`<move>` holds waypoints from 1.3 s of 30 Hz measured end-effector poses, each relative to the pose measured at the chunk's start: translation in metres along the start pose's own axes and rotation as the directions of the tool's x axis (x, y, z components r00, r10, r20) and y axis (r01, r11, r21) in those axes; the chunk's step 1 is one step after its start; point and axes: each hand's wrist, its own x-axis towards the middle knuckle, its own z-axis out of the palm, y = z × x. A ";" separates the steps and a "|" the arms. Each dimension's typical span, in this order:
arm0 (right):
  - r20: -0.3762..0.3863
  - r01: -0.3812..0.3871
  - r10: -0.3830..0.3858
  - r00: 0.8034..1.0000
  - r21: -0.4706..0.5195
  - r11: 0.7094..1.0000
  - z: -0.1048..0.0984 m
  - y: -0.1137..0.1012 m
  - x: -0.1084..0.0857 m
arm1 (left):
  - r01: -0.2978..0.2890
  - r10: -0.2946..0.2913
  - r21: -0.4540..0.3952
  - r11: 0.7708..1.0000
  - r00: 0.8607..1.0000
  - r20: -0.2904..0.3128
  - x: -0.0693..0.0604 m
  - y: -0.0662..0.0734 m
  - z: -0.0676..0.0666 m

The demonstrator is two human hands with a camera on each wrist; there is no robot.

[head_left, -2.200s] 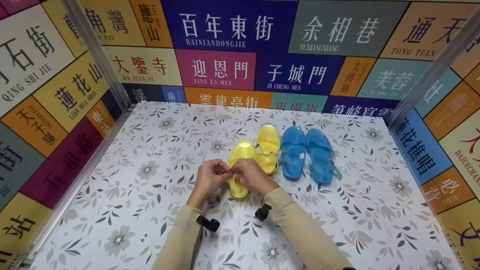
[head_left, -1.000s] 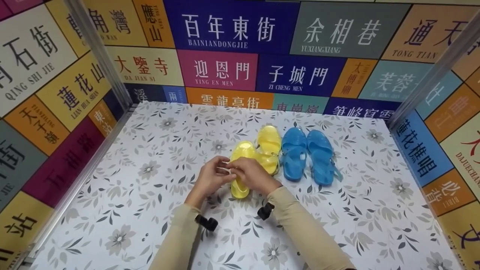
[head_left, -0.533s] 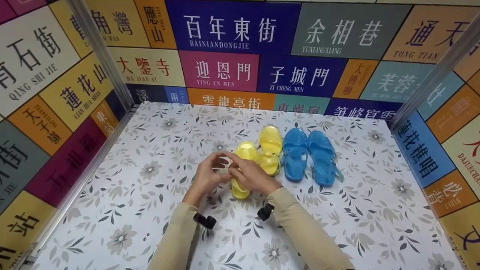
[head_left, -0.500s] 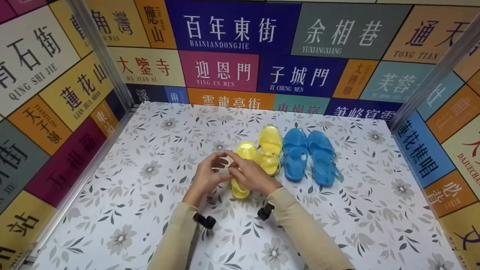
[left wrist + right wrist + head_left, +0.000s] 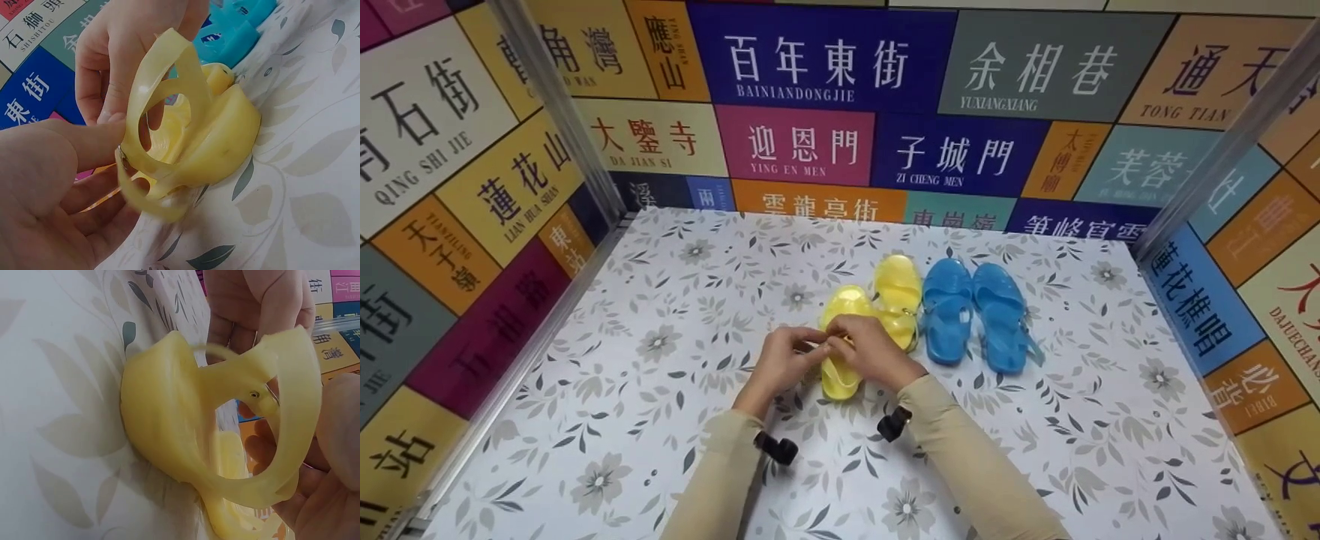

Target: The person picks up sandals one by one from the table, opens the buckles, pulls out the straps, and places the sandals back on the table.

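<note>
A yellow jelly sandal [image 5: 840,380] stands on the table with its toe away from me. Both hands meet over its ankle strap [image 5: 135,107]. My left hand [image 5: 789,365] pinches the strap near the small metal buckle [image 5: 255,394], thumb on one side and fingers beneath. From the other side my right hand [image 5: 871,350] has its fingers curled round the strap, its thumb tip close to the left thumb. The strap's free end hangs below the buckle in the left wrist view. In the head view the hands hide the buckle.
The second yellow sandal [image 5: 898,283] lies just beyond, touching or nearly touching the first. Two blue sandals [image 5: 947,283] stand to its right. A floral cloth [image 5: 660,420] covers the table. Walls with coloured sign panels [image 5: 817,60] enclose the back and sides.
My hands' fingers were pinched together at the strap, then spread into a looser arch; now they have come together again and sit slightly lower. The sandals have stayed in place.
</note>
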 end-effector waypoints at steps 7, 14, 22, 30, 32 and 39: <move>-0.031 0.006 -0.006 0.999 -0.003 1.000 0.002 0.003 0.001 | -0.021 0.021 0.018 1.000 1.000 -0.006 0.004 0.000 0.001; -0.053 0.017 -0.018 0.998 -0.018 1.000 0.002 0.004 0.000 | -0.029 0.028 0.010 1.000 1.000 0.013 0.004 -0.001 0.001; -0.031 0.001 -0.001 1.000 -0.016 1.000 0.005 0.003 -0.001 | -0.009 0.010 0.011 1.000 0.999 -0.042 -0.001 -0.003 0.002; -0.039 0.008 -0.008 0.999 -0.010 1.000 0.004 0.002 -0.001 | -0.021 0.020 -0.006 1.000 0.997 -0.080 -0.001 -0.005 0.004; -0.041 0.008 -0.008 0.999 -0.006 1.000 0.004 0.002 -0.002 | -0.019 0.018 -0.008 1.000 0.997 -0.078 -0.001 -0.005 0.003; -0.047 -0.003 0.004 0.999 0.017 1.000 0.005 0.001 -0.002 | -0.015 0.014 -0.006 1.000 0.997 -0.071 -0.002 -0.006 0.001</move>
